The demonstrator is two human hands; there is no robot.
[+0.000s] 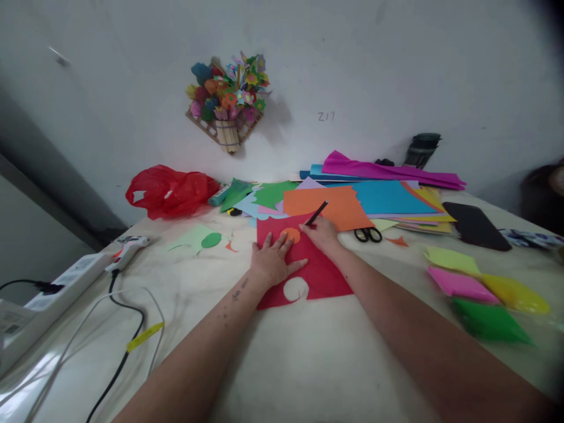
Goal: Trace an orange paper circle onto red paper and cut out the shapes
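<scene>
A red sheet of paper [328, 264] lies on the table in front of me, with a round hole cut near its lower edge. On its upper part rests a small orange paper circle [291, 235]. My left hand [271, 261] lies flat with fingers spread, its fingertips pressing on the circle and the red sheet. My right hand [321, 235] is closed around a dark pencil [318, 212], its lower end at the circle's right edge; the exact tip is hidden by the fingers. Black-handled scissors [368, 235] lie just right of the red sheet, their blades covered by orange paper [326, 205].
Stacked coloured paper [392, 197] and a dark phone [476, 226] lie behind and right. Several coloured packets [491, 323] sit at right. A red plastic bag [171, 191], a green paper oval [211, 240], a glue gun [127, 252] and a power strip [66, 282] are at left.
</scene>
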